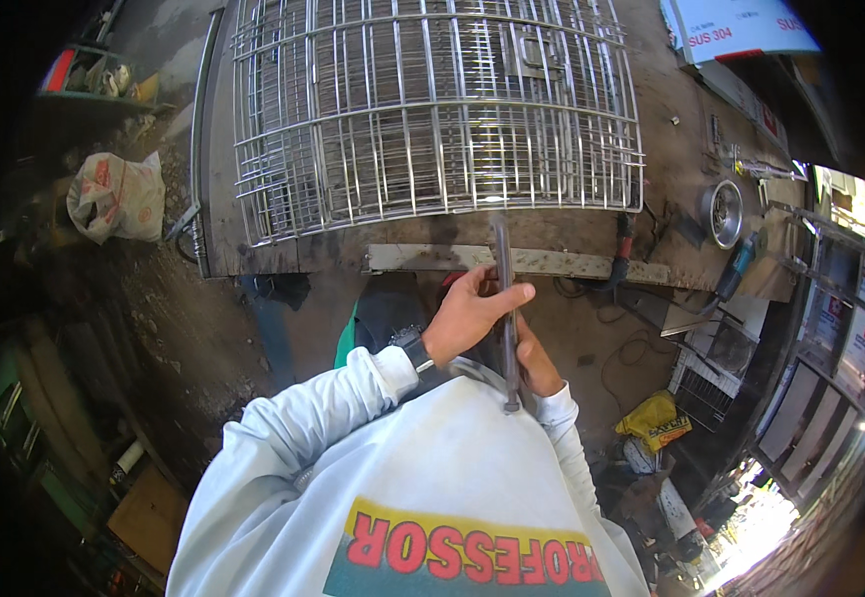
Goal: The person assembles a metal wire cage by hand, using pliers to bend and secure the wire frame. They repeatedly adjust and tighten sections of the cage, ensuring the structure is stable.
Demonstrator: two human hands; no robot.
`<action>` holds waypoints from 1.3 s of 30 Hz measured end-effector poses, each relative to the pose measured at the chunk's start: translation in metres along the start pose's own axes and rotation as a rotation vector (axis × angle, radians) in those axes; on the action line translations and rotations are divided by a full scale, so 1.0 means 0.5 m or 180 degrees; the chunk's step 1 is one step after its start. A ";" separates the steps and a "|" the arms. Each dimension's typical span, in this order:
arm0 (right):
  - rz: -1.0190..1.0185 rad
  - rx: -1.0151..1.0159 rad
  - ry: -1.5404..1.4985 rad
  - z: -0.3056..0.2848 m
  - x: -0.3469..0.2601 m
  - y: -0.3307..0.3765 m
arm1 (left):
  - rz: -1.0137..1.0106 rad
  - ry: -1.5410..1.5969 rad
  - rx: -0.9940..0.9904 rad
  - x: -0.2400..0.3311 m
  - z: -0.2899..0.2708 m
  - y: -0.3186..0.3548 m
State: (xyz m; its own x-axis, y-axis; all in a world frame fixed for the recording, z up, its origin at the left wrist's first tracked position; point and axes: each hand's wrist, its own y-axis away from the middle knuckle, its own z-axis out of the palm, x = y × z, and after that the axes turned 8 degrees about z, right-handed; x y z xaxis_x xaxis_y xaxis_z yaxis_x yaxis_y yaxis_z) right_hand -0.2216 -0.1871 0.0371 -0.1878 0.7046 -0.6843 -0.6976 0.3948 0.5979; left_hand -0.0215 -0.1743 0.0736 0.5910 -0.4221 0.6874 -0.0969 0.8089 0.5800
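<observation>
I hold a long dark metal rod (507,343) upright in the picture, in front of my chest. Its far end reaches the near edge of a shiny wire cage (432,107), and its near end has a small knob. Around its middle my left hand (472,320) is closed, the thumb lying across it and the fingers partly hidden behind. My right hand (540,363) grips lower down on the right side, with some of its fingers hidden by the rod. The cage, made of thin bars with a latch plate, lies on a brown worktable (333,261).
On the table's right are a metal bowl (722,214) of small parts, a blue power tool (741,261) and a red-and-black tool (622,244). A white sack (116,197) stands at left. Yellow bag (654,422) and cables lie on the floor at right.
</observation>
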 end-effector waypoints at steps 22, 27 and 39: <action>0.0298 0.0721 0.1422 0.102 -0.051 -0.121 | 0.0604 -0.0575 -0.0010 -0.034 -0.120 -0.044; 0.0275 0.0884 0.1721 0.109 -0.054 -0.129 | 0.0442 -0.0435 -0.0387 -0.049 -0.141 -0.047; -0.0094 0.0555 0.2332 0.047 -0.036 -0.141 | 0.0217 -0.0322 -0.0179 -0.086 -0.115 -0.031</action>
State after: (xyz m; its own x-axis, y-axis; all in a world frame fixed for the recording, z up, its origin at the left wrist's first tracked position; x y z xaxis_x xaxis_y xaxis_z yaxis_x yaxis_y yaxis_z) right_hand -0.1525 -0.2139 0.0172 -0.6251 0.1438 -0.7672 -0.6013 0.5380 0.5908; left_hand 0.0005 -0.1451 0.0098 0.5005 -0.4021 0.7667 -0.0875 0.8576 0.5069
